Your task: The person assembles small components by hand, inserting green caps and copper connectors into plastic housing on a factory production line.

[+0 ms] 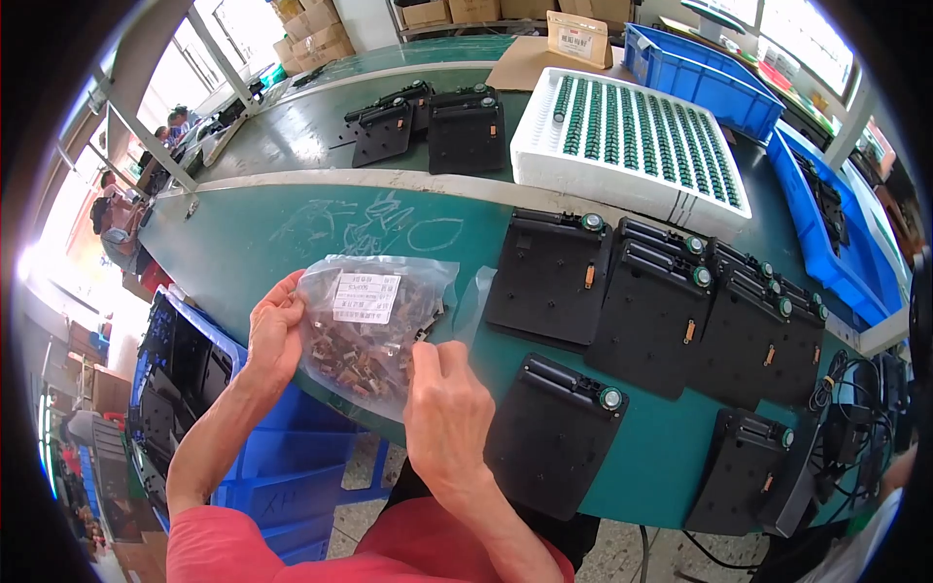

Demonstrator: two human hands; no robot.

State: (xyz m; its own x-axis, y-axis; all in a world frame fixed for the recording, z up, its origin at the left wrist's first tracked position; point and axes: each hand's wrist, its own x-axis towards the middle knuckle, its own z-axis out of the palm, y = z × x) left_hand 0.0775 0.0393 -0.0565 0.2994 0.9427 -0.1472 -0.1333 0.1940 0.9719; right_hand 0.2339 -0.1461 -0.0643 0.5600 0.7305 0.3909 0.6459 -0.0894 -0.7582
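Observation:
A clear plastic bag (364, 335) with a white label is full of small brown and metallic parts. My left hand (275, 328) is closed on its left edge, the thumb pressed against the plastic. Against the bag's right side, my right hand (449, 413) has its fingers curled together. A tiny dark and metallic piece (422, 334) shows by its fingertips, but what they grip is hidden. Just right of that hand lies a flat black panel (549, 437) with a round silver-rimmed piece at one corner.
Several similar black panels (554, 282) cover the green table's (243, 228) right side. Behind them stands a white foam tray (622, 185) of green-banded cylinders. Blue crates (695, 78) stand at the back right, and a blue bin (277, 428) is below left. Cables (846, 389) lie far right.

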